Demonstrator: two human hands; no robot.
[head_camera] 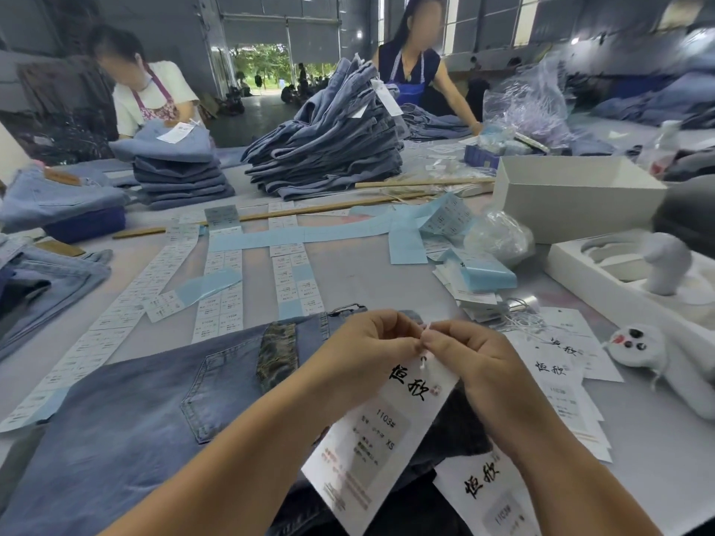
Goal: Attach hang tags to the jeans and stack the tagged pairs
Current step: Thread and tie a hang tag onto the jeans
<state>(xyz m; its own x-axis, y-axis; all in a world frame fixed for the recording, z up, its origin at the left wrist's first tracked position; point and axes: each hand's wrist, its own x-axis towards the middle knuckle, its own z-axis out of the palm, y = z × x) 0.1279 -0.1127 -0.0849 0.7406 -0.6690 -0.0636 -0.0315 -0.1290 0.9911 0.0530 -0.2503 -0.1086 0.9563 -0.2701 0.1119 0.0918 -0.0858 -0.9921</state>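
Left hand (371,338) and right hand (470,350) meet fingertip to fingertip above the waistband of a pair of faded blue denim jeans (147,412) lying flat on the grey worktop (367,276). Both are curled, pinching a thin white plastic tag string (426,330) between thumb and forefinger; the string's end pokes up just above the fingertips.

Directly below the hands hangs a long white paper hang tag with bold black characters (383,427), tilted, its punched top hole threaded by the string (size print reads "1103" and "XS"). A second white tag with the same black characters (487,493) lies under the right forearm, toward the camera.

Just left of the left hand: the jeans' back pocket and a dark patterned waistband patch (277,353).

Right of the right hand: a loose spread of white hang tags (565,365) and, beyond them, a white plush toy with a small face (634,344). A white tray-like box (619,265) sits farther out on that side.

Ahead of both hands: long strips of white printed size stickers on pale blue backing (220,288) laid across the worktop. Farther off, a tall heap of folded blue jeans (329,141) and a neater stack of folded jeans topped with a tag (178,164).

Two other people stand at the far edge of the worktop.
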